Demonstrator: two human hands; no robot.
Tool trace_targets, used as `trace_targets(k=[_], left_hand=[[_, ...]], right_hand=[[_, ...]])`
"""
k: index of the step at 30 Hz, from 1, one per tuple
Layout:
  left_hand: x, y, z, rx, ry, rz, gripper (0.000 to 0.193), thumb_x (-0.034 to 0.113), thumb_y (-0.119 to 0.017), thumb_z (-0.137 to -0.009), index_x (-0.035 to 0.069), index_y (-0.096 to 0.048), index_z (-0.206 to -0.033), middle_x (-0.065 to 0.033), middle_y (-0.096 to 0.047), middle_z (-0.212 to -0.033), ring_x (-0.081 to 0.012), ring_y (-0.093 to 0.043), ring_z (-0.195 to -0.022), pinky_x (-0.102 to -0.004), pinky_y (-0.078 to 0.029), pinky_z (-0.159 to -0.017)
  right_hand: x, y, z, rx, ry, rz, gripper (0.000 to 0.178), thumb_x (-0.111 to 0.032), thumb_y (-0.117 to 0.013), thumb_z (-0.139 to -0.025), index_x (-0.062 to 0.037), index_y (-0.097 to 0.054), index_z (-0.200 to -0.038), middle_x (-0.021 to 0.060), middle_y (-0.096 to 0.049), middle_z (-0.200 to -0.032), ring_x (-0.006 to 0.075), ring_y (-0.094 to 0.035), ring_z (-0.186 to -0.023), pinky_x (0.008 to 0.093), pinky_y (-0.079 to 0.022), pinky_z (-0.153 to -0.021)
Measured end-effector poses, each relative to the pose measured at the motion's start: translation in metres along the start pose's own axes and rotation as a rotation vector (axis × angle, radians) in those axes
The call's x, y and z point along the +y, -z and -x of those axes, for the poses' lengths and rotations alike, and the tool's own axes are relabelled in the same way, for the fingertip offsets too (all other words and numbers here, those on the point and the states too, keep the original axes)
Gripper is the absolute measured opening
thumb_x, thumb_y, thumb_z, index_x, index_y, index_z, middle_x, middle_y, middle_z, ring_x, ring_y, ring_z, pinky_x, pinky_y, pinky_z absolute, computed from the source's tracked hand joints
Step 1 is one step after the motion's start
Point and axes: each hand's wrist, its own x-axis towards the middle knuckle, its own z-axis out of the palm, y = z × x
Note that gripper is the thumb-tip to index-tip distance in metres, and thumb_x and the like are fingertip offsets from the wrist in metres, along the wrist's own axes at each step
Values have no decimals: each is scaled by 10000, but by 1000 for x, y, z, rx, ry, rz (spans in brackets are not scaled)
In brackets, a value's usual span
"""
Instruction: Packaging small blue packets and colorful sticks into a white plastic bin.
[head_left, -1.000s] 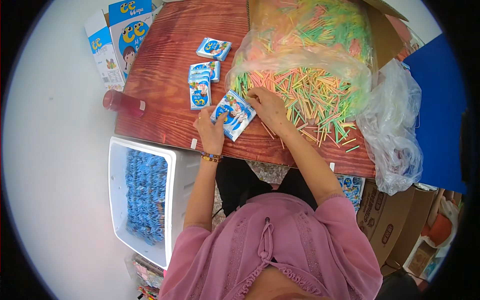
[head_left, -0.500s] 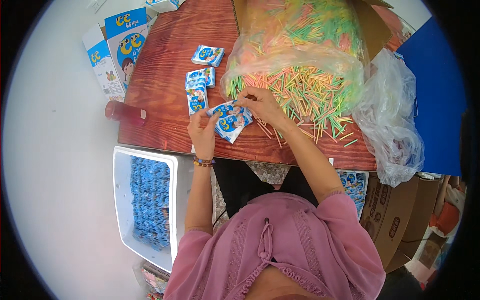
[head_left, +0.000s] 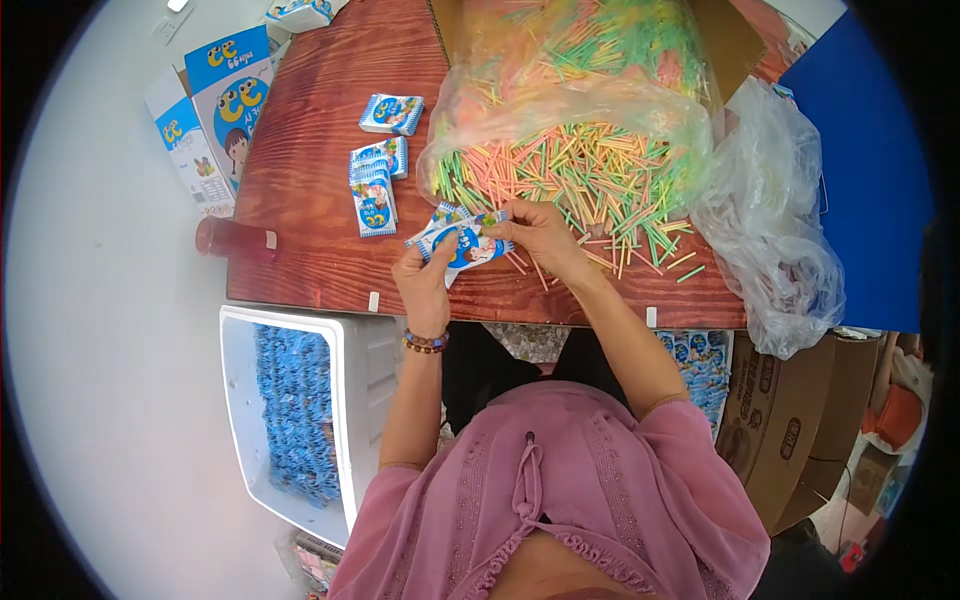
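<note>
Over the table's near edge, my left hand (head_left: 423, 285) pinches a few small white-and-blue packets (head_left: 474, 250) from their left side, with the thumb on top. The fingers of my right hand (head_left: 543, 238) are closed on the packets' right end. They overlap at differing angles, partly covered by my fingers. Left of my hands, more packets of this kind lie in a short overlapping row (head_left: 374, 207). Farther back is another small group of packets (head_left: 392, 114). Just beyond my right hand, thin pink, yellow and green sticks (head_left: 590, 165) spill from a clear plastic bag (head_left: 470, 110).
A white foam box (head_left: 338, 400) full of blue packets stands at lower left. On the table (head_left: 310, 150) lies a pinkish cylindrical container (head_left: 240, 240) at the left edge. Crumpled clear plastic (head_left: 770, 220), a blue panel (head_left: 865, 190) and a brown carton (head_left: 775, 420) are on the right.
The packets in my hands have turned flatter and fan out at different angles, and my right hand has shifted slightly down and right. The whole view has moved a little.
</note>
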Motion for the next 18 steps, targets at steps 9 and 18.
trace_targets(k=[9, 18], left_hand=[[-8, -16, 6, -1, 58, 63, 97, 20, -660, -861, -19, -682, -947, -19, -675, -889, -52, -592, -771, -214, -477, -684], [-17, -23, 4, 15, 5, 31, 82, 33, -643, -877, -18, -683, -927, -1, -659, -855, -42, -569, -738, -211, -458, -647]], right_hand=[[1, 8, 15, 52, 12, -75, 133, -118, -677, -851, -17, -651, -767, -49, -503, -566, 6, -423, -529, 203, -316, -452], [2, 11, 14, 60, 21, 44, 208, -140, -643, -885, -6, -636, -726, -28, -537, -584, 34, -484, -537, 217, -375, -475]])
